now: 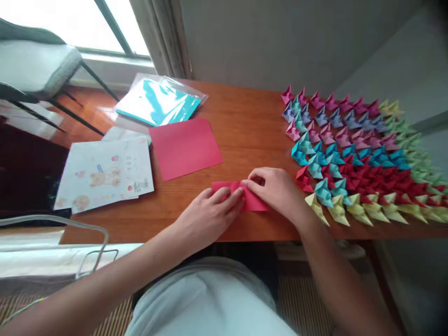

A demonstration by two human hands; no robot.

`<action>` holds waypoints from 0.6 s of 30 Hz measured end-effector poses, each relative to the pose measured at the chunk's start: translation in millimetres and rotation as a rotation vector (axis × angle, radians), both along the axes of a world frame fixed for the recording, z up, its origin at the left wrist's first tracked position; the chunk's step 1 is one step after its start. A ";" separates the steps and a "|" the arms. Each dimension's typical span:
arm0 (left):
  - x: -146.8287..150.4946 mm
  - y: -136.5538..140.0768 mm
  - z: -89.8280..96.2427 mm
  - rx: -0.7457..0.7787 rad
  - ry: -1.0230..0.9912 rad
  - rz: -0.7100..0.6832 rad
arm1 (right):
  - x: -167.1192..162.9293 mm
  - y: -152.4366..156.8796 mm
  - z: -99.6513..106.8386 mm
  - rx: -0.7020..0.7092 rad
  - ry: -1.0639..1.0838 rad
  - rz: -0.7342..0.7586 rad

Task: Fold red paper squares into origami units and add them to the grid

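Observation:
A red sheet of paper [255, 201], folded into a low strip, lies near the front edge of the wooden table. My left hand [213, 212] covers its left part, fingers bent and pressed together on it. At the top edge, close to the middle, my right hand [271, 189] pinches the paper between thumb and fingertips. Both sets of fingertips nearly meet there. A larger flat red sheet [187, 148] rests just beyond my left hand. To the right of my right hand stand rows of folded paper figures [350, 154] in several colours.
A clear plastic packet of blue paper [159, 100] lies at the back left. White printed sheets with bear drawings [112, 172] sit at the table's left edge. A chair [38, 60] stands by the window, and a bent white metal bar [101, 231] is at the lower left.

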State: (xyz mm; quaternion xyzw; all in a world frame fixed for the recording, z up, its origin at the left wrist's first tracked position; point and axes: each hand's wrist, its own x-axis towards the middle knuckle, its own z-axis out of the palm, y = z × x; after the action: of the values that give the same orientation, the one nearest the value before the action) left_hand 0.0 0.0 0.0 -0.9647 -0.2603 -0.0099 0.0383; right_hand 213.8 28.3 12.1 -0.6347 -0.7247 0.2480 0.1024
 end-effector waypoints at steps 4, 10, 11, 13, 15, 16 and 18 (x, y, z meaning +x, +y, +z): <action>-0.3 -3.3 0.5 0.001 0.011 0.001 | -3.9 13.7 3.7 -0.055 -0.096 0.028; 3.1 -6.8 4.6 -0.013 0.030 0.033 | 4.5 22.8 19.8 -0.182 -0.262 0.154; 3.5 -6.8 5.0 -0.016 0.028 0.036 | 7.5 22.2 22.8 -0.217 -0.292 0.172; 3.7 -6.5 5.3 -0.018 0.021 0.036 | 13.9 18.9 27.5 -0.271 -0.332 0.202; 3.4 -5.9 4.8 -0.019 0.012 0.032 | 19.7 13.4 30.0 -0.296 -0.357 0.228; 3.1 -5.5 4.5 -0.019 0.006 0.033 | 22.2 10.3 30.5 -0.299 -0.369 0.235; 2.5 -4.8 3.7 -0.023 -0.006 0.037 | 25.8 4.1 30.8 -0.305 -0.387 0.232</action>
State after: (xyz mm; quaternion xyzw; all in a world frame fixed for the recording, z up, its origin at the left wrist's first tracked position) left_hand 2.5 -4.8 3.7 -0.9600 -0.2784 -0.0089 0.0268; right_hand 239.5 32.3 43.0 -0.5909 -0.7531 0.2384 -0.1639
